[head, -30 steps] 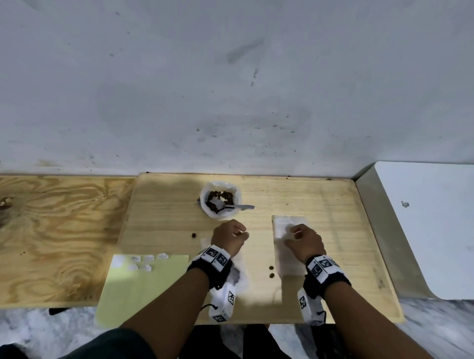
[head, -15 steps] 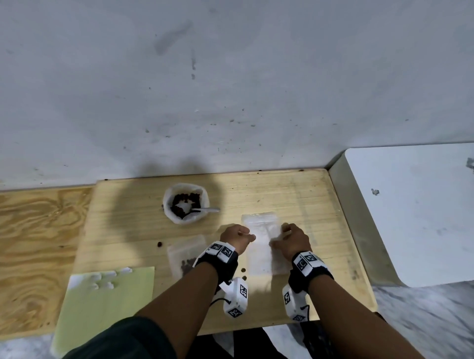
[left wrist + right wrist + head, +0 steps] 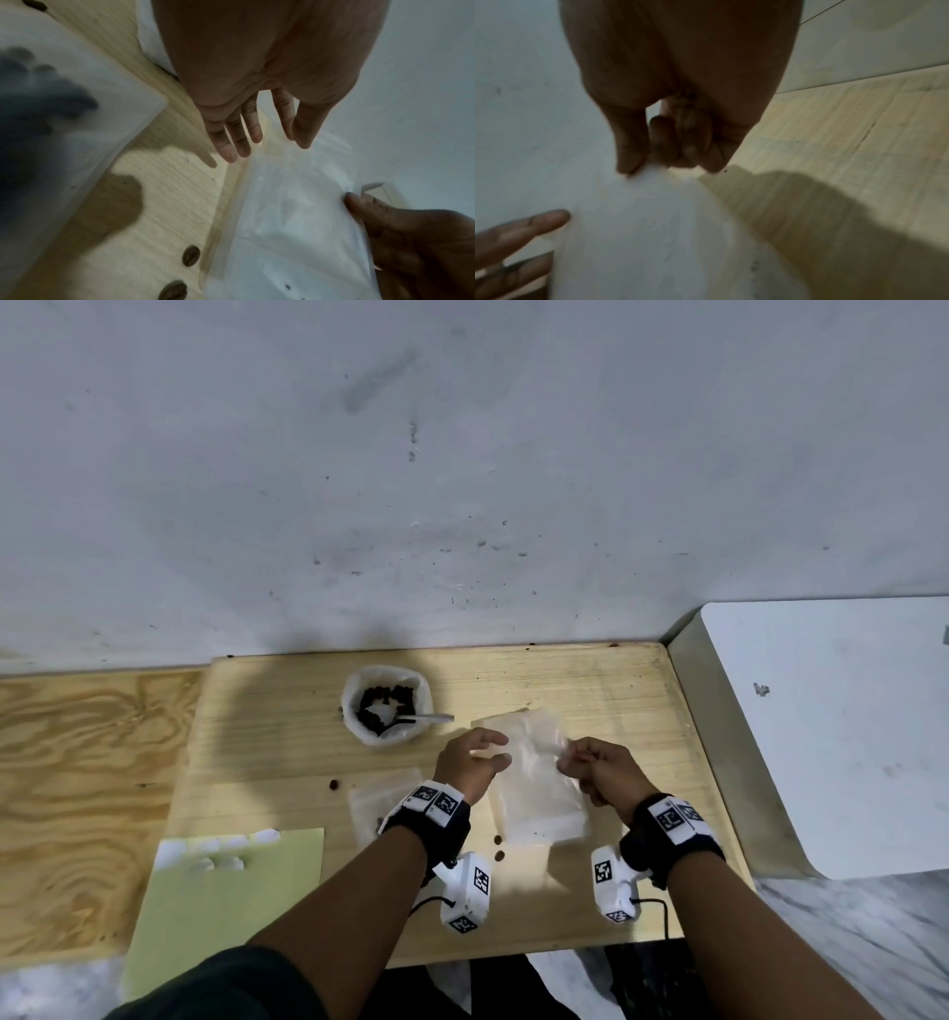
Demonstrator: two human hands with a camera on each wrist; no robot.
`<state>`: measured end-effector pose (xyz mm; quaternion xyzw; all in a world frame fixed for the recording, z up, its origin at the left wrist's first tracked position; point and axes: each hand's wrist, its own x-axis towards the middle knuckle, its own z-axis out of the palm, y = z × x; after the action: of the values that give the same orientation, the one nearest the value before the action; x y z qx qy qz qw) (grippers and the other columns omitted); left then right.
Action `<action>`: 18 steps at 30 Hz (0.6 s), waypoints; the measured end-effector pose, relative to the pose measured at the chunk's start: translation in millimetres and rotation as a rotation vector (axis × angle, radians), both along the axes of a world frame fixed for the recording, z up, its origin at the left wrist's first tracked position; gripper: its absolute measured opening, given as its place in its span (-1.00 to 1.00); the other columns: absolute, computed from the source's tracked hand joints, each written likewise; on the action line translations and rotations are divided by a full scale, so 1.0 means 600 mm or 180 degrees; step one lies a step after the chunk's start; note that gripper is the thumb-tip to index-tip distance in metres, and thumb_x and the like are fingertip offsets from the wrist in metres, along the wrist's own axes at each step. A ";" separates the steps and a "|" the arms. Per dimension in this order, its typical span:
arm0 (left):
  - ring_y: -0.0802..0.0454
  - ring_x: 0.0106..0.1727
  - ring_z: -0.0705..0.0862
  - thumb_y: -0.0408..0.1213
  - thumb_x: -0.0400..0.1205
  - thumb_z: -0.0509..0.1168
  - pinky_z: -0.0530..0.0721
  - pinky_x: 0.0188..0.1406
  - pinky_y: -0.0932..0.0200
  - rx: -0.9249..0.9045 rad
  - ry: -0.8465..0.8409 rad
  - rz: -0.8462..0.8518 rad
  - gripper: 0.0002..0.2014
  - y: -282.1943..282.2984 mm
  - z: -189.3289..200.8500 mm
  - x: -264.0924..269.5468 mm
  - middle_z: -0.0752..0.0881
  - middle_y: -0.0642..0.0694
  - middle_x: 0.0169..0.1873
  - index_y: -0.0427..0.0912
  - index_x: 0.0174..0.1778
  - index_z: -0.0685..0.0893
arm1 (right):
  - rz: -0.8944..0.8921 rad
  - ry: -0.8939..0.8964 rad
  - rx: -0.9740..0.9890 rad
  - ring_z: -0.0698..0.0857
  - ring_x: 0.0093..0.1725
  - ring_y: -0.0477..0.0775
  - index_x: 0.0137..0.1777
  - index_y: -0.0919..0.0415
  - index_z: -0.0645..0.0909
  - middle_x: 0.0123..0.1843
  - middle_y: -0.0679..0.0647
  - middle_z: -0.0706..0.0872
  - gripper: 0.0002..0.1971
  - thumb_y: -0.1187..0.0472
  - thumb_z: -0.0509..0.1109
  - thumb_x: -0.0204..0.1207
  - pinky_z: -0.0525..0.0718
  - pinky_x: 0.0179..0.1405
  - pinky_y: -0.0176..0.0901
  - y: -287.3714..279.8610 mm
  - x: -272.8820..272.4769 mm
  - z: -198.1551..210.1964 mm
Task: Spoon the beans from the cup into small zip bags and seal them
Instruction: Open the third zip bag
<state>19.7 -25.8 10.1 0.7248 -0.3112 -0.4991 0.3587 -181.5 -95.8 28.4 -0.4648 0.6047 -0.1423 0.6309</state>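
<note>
Nearest me, two loose beans (image 3: 498,847) lie on the wooden surface (image 3: 606,690) beside a filled bag (image 3: 382,801). My right hand (image 3: 598,775) pinches the edge of an empty zip bag (image 3: 534,783), lifted off the surface, while my left hand (image 3: 470,765) reaches for it with fingers straight, holding nothing. Farther back stands the cup (image 3: 386,711) of beans, spoon (image 3: 418,719) resting inside.

No words, brand names or numbers can be read anywhere. The only signs are black-and-white square coded markers, which carry no letters: they sit on the white band at the left wrist (image 3: 434,800), on the white band at the right wrist (image 3: 672,818), and on the white camera blocks hanging under the left wrist (image 3: 466,891) and the right wrist (image 3: 612,883)
</note>
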 end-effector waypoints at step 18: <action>0.07 -0.07 0.63 -0.33 0.42 0.46 0.56 -0.01 0.14 -0.1067 -0.1752 0.0479 -0.87 0.118 0.108 0.226 0.68 0.09 -0.12 0.03 -0.23 0.74 | 0.1404 0.0018 -0.0653 0.61 -0.32 -0.12 -0.09 0.18 0.78 -0.32 -0.06 0.70 -0.77 0.45 0.64 0.32 0.50 -0.45 -0.42 0.047 0.292 0.119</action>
<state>155.4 44.9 75.1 0.7843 -0.4198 -0.1984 0.4113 -6.5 -67.5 99.6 -0.6476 0.4727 -0.0604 0.5946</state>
